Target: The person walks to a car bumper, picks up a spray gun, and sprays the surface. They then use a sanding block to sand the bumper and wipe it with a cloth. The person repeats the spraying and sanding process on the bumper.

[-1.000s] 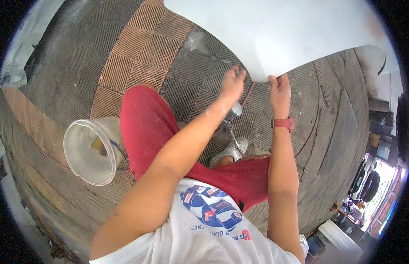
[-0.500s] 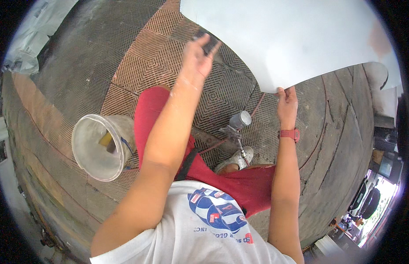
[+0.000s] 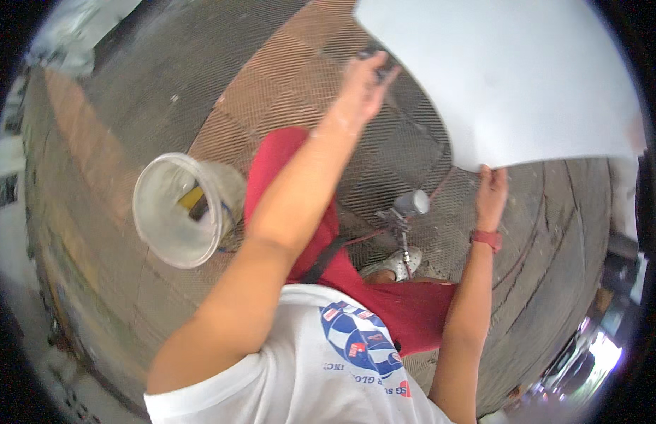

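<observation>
My left hand (image 3: 362, 86) is closed on a small dark pad (image 3: 384, 75) beside the left edge of a large white curved panel (image 3: 526, 78); whether it touches the panel I cannot tell. My right hand (image 3: 492, 189) grips the panel's lower edge, its fingertips at the corner and a red watch (image 3: 486, 241) on the wrist. Below them a spray gun with a silver cup (image 3: 412, 203) sits near my shoe (image 3: 407, 263), with a thin red hose (image 3: 435, 192) running from it. The picture is somewhat blurred.
A translucent bucket (image 3: 232, 191) with a yellow and dark item (image 3: 191, 198) inside stands beside my left leg on a ribbed tile floor (image 3: 257, 78). Pale wrapped material (image 3: 80, 42) is at the upper left rim. Dark items and a bright opening (image 3: 602, 353) lie at the right rim.
My left hand rose from near the panel's lower corner to higher along its left edge. The view has shifted, so panel, bucket and gun sit further right. My right hand stays on the edge.
</observation>
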Motion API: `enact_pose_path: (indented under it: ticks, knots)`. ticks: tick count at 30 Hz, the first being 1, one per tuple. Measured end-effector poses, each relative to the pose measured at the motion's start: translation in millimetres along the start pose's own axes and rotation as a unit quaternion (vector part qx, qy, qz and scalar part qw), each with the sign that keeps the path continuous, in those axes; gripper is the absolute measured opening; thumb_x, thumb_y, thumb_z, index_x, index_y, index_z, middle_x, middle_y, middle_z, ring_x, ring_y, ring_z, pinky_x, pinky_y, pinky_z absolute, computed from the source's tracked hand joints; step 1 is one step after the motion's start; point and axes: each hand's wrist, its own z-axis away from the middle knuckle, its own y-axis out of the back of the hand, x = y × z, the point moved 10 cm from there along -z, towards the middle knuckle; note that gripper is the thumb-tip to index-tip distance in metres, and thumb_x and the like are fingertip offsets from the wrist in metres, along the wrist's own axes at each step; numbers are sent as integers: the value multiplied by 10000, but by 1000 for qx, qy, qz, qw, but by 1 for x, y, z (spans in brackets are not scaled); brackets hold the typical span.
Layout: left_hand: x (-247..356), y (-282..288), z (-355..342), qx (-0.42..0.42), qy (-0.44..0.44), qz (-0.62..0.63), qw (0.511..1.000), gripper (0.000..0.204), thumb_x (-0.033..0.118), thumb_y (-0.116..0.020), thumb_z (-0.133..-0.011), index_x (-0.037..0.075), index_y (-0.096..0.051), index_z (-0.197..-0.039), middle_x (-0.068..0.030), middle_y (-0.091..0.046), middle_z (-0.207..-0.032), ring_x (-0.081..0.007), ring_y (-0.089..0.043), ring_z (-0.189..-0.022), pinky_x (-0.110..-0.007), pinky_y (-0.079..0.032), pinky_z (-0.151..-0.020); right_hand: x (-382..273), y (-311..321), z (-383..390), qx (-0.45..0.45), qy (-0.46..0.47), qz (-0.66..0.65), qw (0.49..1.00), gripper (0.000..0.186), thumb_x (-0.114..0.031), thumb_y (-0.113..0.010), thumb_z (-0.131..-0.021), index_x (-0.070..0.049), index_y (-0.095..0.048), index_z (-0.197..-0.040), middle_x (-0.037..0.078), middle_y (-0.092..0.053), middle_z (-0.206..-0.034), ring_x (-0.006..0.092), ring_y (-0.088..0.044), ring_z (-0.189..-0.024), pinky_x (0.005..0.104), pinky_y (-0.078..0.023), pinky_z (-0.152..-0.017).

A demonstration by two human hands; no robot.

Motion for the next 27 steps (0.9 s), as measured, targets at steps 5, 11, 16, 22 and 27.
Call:
enact_pose_path:
  ticks: [5, 11, 16, 22, 27]
  knots:
    - [50, 20, -39, -6, -79, 35, 996, 348, -24, -628, -1013, -43, -542, -1350, -171, -627, -1360, -303, -626, -1276, -585, -540, -1170, 0, -11, 1, -40, -17, -39, 998, 362, -105, -620, -1122, 45, -592, -1450, 131, -727, -1254, 201, -694, -1083, 367, -585, -948]
    - [-51, -20, 58, -8, 5, -59, 998, 243, 93, -647, -1067, 21, -582, -1290, -87, -680, -1200, -206, -663, -1111, -456, -592, -1033, 15, -1, 2, -39, -15, -19, 999, 341, -123, -625, -1119, 47, -613, -1415, 137, -739, -1206, 199, -702, -1045, 369, -580, -930]
    - [-148, 7, 97, -32, 15, -401, 915, 413, 218, -636, -1095, -41, -622, -1417, -42, -671, -850, -177, -637, -747, -389, -520, -738, -2, -5, 1, 3, 20, 43, 999, 308, -134, -657, -1087, 47, -633, -1335, 201, -759, -1116, 277, -730, -999, 407, -567, -900]
    - [-240, 21, 122, -63, 100, -556, 823, 509, 232, -644, -1088, -81, -586, -1486, -196, -721, -973, -203, -676, -910, -350, -528, -861, 9, 12, 4, 38, -18, 11, 999, 370, -122, -661, -1066, 47, -613, -1392, 276, -752, -1224, 386, -748, -1107, 440, -565, -941]
    - [-262, 43, 119, -51, 196, -408, 890, 381, 138, -647, -1073, -34, -633, -1412, -165, -745, -1166, -218, -689, -1094, -364, -530, -1000, -5, -3, 4, 6, -51, 13, 999, 390, -141, -667, -1068, 22, -613, -1418, 292, -746, -1235, 420, -742, -1150, 466, -566, -947]
